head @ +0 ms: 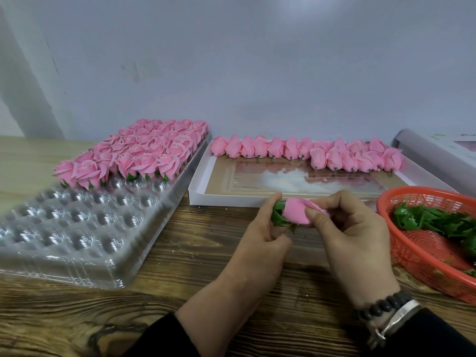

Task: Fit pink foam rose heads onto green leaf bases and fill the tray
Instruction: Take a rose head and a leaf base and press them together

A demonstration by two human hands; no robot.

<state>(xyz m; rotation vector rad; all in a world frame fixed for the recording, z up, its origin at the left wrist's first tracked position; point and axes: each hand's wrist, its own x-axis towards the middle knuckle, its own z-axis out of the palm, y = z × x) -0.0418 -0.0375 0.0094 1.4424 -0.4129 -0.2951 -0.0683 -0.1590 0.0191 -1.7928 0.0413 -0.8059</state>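
At frame centre, the left hand (260, 235) grips a green leaf base (279, 215). The right hand (358, 228) fingers pinch the smooth, closed pink rose head (296, 212) seated in it.

No readable text anywhere; the print on the white box lid (448, 143) at far right is too blurred.

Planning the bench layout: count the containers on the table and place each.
3: clear plastic tray on the left, white box at the middle back, red basket at the right, partly cut off. More may lie out of view.
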